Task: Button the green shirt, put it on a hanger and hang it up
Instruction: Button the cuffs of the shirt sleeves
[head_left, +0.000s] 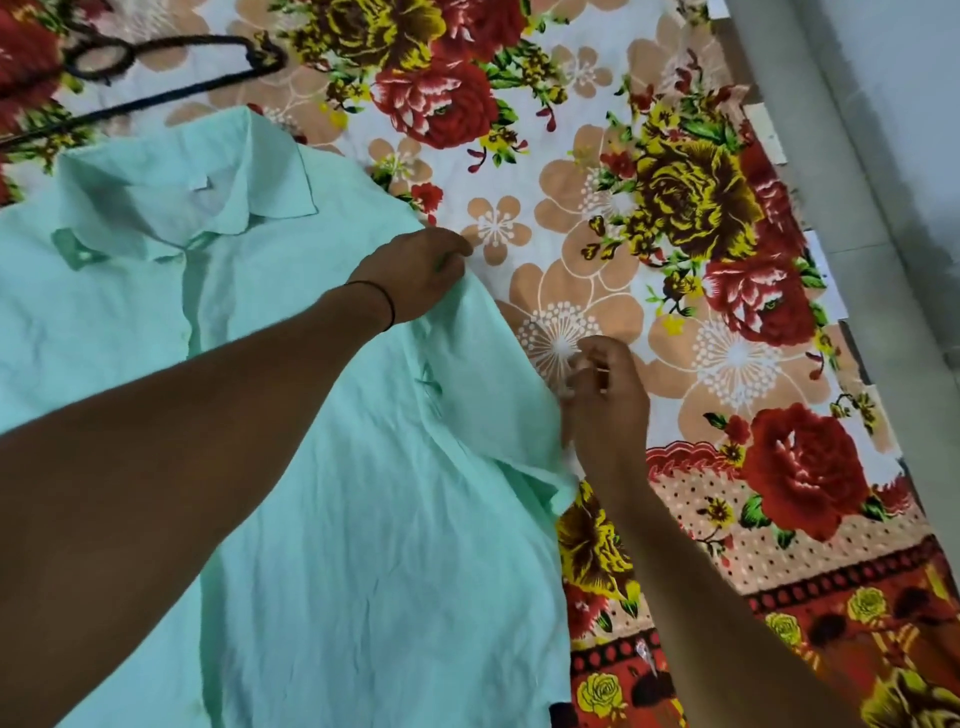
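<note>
Matt, creased woven cloth of the green shirt (322, 519) on a smooth printed floral bedsheet (675, 234); dark hanger (171, 62) wrapped in rough cord.

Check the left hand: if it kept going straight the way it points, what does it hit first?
The left hand grips the green shirt at the shoulder and points right and slightly up. Straight on, it likely meets only the floral bedsheet; the black hanger lies off that line.

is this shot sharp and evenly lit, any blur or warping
Head view: soft, even light, no glare. The shirt and both hands, left and right, look slightly soft; the hanger at the top is blurrier. The wall edge leans, a wide-angle effect.
</note>
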